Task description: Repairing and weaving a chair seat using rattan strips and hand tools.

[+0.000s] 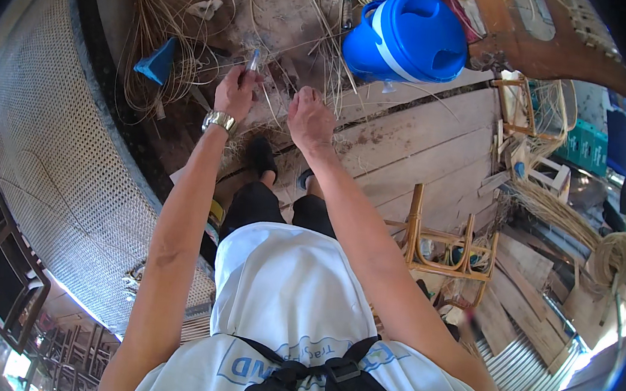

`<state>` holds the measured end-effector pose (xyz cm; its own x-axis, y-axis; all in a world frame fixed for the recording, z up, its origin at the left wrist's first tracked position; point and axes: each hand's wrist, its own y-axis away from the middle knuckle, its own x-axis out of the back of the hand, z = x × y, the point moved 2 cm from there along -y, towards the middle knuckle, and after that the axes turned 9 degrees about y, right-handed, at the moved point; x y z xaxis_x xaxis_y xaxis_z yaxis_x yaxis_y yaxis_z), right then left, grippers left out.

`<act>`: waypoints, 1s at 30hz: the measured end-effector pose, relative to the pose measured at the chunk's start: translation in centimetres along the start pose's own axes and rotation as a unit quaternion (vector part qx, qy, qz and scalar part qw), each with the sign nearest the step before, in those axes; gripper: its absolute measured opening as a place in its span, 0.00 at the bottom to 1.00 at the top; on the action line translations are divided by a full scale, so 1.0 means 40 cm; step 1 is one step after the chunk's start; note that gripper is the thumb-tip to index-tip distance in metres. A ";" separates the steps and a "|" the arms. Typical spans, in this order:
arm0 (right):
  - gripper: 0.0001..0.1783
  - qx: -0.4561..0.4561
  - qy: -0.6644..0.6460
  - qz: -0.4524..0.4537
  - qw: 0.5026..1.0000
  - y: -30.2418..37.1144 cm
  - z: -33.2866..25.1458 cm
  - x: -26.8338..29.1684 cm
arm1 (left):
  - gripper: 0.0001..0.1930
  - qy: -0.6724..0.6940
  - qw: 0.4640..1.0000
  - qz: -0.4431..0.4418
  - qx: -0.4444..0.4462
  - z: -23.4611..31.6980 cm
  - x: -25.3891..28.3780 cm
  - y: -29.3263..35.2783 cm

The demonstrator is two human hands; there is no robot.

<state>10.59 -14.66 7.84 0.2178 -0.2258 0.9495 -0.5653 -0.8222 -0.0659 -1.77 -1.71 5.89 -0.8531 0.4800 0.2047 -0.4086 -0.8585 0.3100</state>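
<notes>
My left hand (237, 94), with a metal watch on its wrist, is closed around a small clear, bluish object (254, 59), which sticks out past the fingertips; its kind is hard to make out. Just to the right, my right hand (311, 122) has its fingers curled in, and whatever they may hold is too small to tell. Thin cane strands (265, 100) lie below and between the two hands. Left of my left hand, a blue plastic piece (157, 61) rests among a tangle of loose cane (146, 10).
A blue jug with a lid (418, 40) stands ahead on the right. A large woven cane panel (57, 110) with a dark edge runs along my left. To the right are a small rattan frame (449, 252), coiled cane (612, 258) and a green box (585, 146). Wooden boards (408, 144) form the floor.
</notes>
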 end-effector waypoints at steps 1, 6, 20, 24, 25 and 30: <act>0.06 0.005 -0.006 0.012 1.000 0.002 0.001 0.000 | 0.13 -0.001 1.000 -0.004 0.000 0.005 -0.006 -0.019; 0.06 -0.003 -0.011 0.027 1.000 0.007 -0.018 0.015 | 0.13 0.250 0.960 -0.042 0.122 0.005 -0.036 -0.114; 0.08 -0.016 0.010 -0.002 1.000 0.004 -0.010 0.009 | 0.12 0.222 0.966 -0.029 0.127 -0.018 -0.018 -0.133; 0.09 -0.011 0.032 -0.021 0.999 -0.001 -0.009 0.003 | 0.12 0.229 0.962 -0.026 0.144 -0.038 0.000 -0.109; 0.09 -0.014 0.036 -0.032 0.999 -0.001 -0.010 0.002 | 0.12 0.223 0.966 -0.022 0.131 -0.042 0.006 -0.104; 0.06 -0.046 0.044 -0.094 0.994 0.022 0.013 -0.032 | 0.13 0.146 0.985 -0.014 0.092 -0.077 0.029 -0.072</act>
<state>10.24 -15.37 6.38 0.2578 -0.0237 0.9659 -0.5930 -0.7931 0.1389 -2.59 0.75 2.37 -0.9102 0.4075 -0.0734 -0.3903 -0.7851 0.4809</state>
